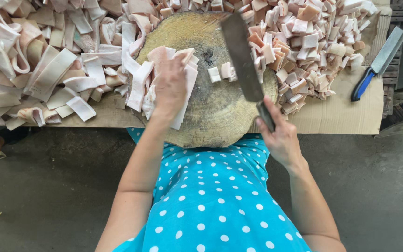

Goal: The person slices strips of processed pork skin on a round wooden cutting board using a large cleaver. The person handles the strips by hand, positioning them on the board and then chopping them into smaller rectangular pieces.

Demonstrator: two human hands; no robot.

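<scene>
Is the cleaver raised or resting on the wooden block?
Raised, it seems: the right hand holds the cleaver angled over the block; whether they touch, cannot tell.

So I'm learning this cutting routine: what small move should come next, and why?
Probably bring the cleaver down on the strips' right ends. The right hand holds it raised over the round block, the left hand pins the bundle, and few cut pieces lie there.
</scene>
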